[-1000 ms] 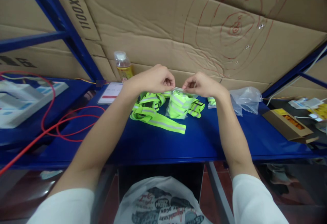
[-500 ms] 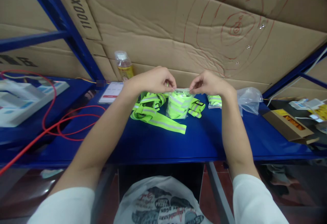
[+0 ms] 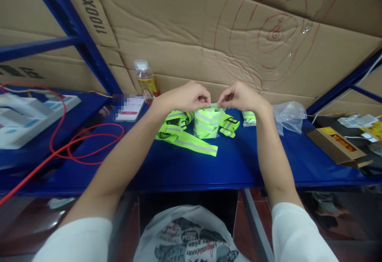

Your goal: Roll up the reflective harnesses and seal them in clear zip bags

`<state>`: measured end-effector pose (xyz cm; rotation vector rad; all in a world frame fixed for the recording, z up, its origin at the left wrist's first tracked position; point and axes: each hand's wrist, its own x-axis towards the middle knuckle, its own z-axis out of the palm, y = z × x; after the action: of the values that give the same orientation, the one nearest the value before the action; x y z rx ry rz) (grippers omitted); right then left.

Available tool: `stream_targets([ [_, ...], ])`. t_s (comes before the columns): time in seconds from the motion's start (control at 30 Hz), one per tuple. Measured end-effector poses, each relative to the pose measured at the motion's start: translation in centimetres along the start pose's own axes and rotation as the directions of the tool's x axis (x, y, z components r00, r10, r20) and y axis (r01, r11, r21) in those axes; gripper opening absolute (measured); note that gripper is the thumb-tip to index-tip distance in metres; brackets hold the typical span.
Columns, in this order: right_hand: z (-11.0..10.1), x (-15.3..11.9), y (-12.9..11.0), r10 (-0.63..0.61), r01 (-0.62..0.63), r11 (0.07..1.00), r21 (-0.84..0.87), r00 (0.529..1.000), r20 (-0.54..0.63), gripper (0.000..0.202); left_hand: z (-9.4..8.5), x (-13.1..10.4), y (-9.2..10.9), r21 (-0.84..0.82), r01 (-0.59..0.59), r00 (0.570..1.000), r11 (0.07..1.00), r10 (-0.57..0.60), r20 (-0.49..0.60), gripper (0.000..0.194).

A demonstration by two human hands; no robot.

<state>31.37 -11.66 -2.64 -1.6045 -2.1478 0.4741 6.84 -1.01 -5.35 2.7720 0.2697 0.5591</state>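
A clear plastic bag (image 3: 207, 125) with folded neon-yellow reflective straps inside stands upright on the blue table. My left hand (image 3: 200, 97) pinches its top edge at the left, and my right hand (image 3: 228, 98) pinches the same edge close by on the right. Loose neon straps (image 3: 191, 142) with grey stripes lie to the left of the bag, one end stretching in front of it. Another strap piece with a buckle (image 3: 229, 125) lies at its right. Beside my right wrist is a second bagged bundle (image 3: 250, 118), partly hidden.
A bottle (image 3: 147, 83) and a phone (image 3: 131, 108) are at the back left. Red cable (image 3: 64, 150) coils near power strips (image 3: 32, 114). At the right are a crumpled clear bag (image 3: 289, 116) and an open carton (image 3: 336, 146). Cardboard (image 3: 179, 31) stands behind.
Both hands are still at the bag's top edge. My left hand has shifted slightly right and my right hand slightly left, so the pinches are closer together. More of the bottle shows.
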Motion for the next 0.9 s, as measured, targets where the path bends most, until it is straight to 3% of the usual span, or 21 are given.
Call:
stream_targets([
  [0.27, -1.0, -0.7, 0.6, 0.084, -0.088, 0.987, 0.137, 0.996, 0.031, 0.033, -0.9, -0.5, 0.3, -0.055, 0.021, 1.0, 0.998, -0.02, 0.015, 0.022],
  [0.43, -1.9, -1.7, 0.7, -0.044, 0.084, 0.982, 0.168, 0.973, -0.226, 0.043, -1.4, -0.7, 0.7, 0.076, 0.016, 0.978, 0.997, 0.001, -0.21, 0.03],
  [0.6, -2.0, -1.5, 1.1, -0.145, 0.241, 0.959, 0.145, 0.865, -0.48, 0.055, -1.4, -0.7, 1.5, 0.058, 0.028, 0.923, 0.998, -0.004, -0.384, 0.043],
  [0.67, -1.8, -1.3, 1.0, -0.199, 0.279, 0.953, 0.114, 0.868, -0.456, 0.062, -1.2, -0.6, 1.8, 0.059, 0.013, 0.915, 0.998, 0.012, -0.404, 0.044],
  [0.73, -1.6, -1.2, 0.5, -0.227, 0.282, 0.954, 0.104, 0.902, -0.366, 0.075, -0.9, -0.6, 2.1, 0.068, 0.004, 0.91, 0.998, 0.025, -0.414, 0.044],
  [0.8, -1.3, -1.2, -0.1, -0.196, 0.23, 0.966, 0.118, 0.949, -0.247, 0.081, -0.6, -0.5, 2.4, 0.066, 0.006, 0.916, 0.998, 0.021, -0.401, 0.043],
  [0.9, -1.1, -1.4, -0.9, -0.084, 0.1, 0.984, 0.149, 0.99, -0.109, 0.074, -0.4, -0.4, 2.6, 0.043, 0.02, 0.927, 0.999, -0.002, -0.374, 0.043],
])
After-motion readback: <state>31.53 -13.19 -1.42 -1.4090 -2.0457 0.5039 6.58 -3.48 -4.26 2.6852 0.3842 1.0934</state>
